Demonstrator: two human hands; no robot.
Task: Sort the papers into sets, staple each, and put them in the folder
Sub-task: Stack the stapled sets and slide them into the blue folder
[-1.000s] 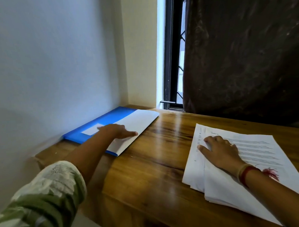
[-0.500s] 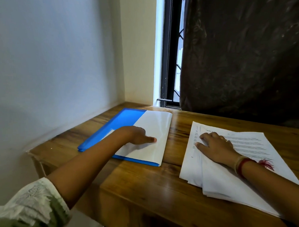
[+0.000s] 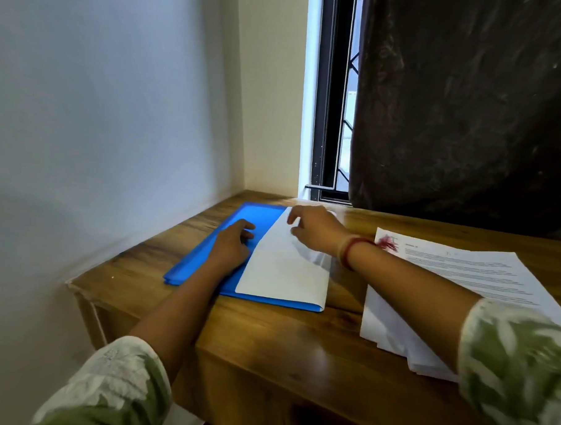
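The folder (image 3: pixel 266 214), bright blue, lies flat at the far left of the bench (image 3: pixel 278 344), close to the wall, and its long axis appears to run from near to far with the far end leaning a little to the right. A white cover sheet (image 3: pixel 285 273) spreads over its right half; whether this is a flap of the folder or a loose page I cannot tell, and no stapled set shows inside it. Both hands are at the folder. The left hand (image 3: pixel 231 246) rests on the bare blue part with its fingers bent, and nothing shows in its grip. The right hand (image 3: pixel 315 227) hovers at the far edge of the white sheet with its fingers hooked down toward that edge, but whether its grip has caught the sheet cannot be made out. The papers (image 3: pixel 468 278) lie in a loose, fanned pile on the right of the bench, printed side up, with a strip of bare wood between them and the folder; the right forearm passes over the pile's far left corner. So the pile lies to the right and nearer than both hands, and the right hand is much the closer to it. No stapler is in view. I judge that the folder is being opened or readied, while sorting and stapling are not yet done.
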